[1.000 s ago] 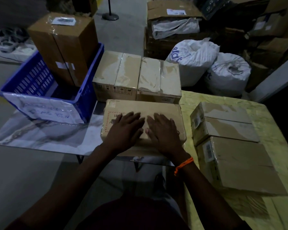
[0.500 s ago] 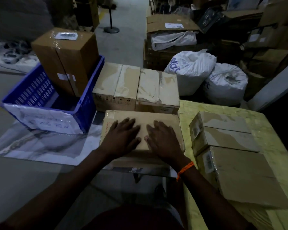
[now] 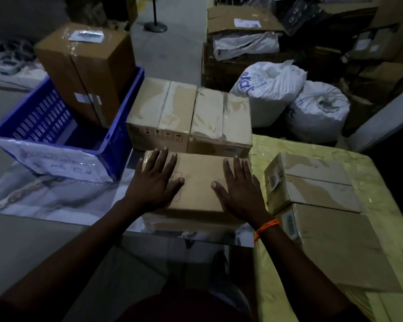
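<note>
A flat brown cardboard box [image 3: 199, 182] wrapped in clear film lies on the table in front of me. My left hand [image 3: 153, 183] rests flat on its left part with fingers spread. My right hand [image 3: 240, 185] lies flat on its right part, an orange thread around the wrist. Both palms press on the top face and neither hand grips anything.
Two taped boxes [image 3: 189, 115] stand side by side just behind the flat box. A blue crate [image 3: 123, 133] at the left holds a tall brown box [image 3: 86, 70]. Two more boxes [image 3: 316, 196] lie on the yellow-covered table [image 3: 382, 189] at right. White sacks [image 3: 270, 89] and cartons sit behind.
My hands have slid apart from the middle of the box top toward its left and right ends, fingers still flat. The view has tilted slightly.
</note>
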### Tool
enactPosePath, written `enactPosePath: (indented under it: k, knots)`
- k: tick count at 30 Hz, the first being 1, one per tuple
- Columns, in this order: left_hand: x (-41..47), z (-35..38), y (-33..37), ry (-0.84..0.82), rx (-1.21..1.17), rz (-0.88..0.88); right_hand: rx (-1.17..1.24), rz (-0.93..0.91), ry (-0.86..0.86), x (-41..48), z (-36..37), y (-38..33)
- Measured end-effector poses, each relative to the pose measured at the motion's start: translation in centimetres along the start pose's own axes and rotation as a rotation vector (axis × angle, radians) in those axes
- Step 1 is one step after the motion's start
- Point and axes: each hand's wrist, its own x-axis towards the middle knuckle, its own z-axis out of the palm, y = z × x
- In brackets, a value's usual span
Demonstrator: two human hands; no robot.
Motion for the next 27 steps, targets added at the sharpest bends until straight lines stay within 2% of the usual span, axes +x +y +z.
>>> enactPosePath:
  k: [3,6,8,12,15,23,27]
  knots:
    - [-0.4,-0.2,0.6,0.073,-0.035,-0.039,0.101,0.092,0.078,-0.4,-0.1,-0.1]
    - [-0.9,-0.5,1.2,0.2,-0.219,-0.184,0.37,0.333,0.168,-0.6,-0.7,-0.3]
    - [-1.0,-0.1,0.9,0.239,-0.365,-0.286,0.514,0.442,0.158,-0.5,-0.9,0.0]
    - [-1.1,0.3,-1.1,0.229,-0.801,-0.36,0.699,0.462,0.197,-0.8,-1.2,0.6]
    - [-1.8,0.8,-1.9,0.227,-0.934,-0.347,0.777,0.448,0.206,-1.6,-1.0,0.5]
    - [-4.9,-0.6,-1.1,0.417,-1.068,-0.308,1.002,0.474,0.397,-3.3,-0.9,-1.1]
    - [-7.0,1.5,-1.1,0.426,-1.145,-0.379,0.996,0.561,0.387,-4.7,0.8,-1.8]
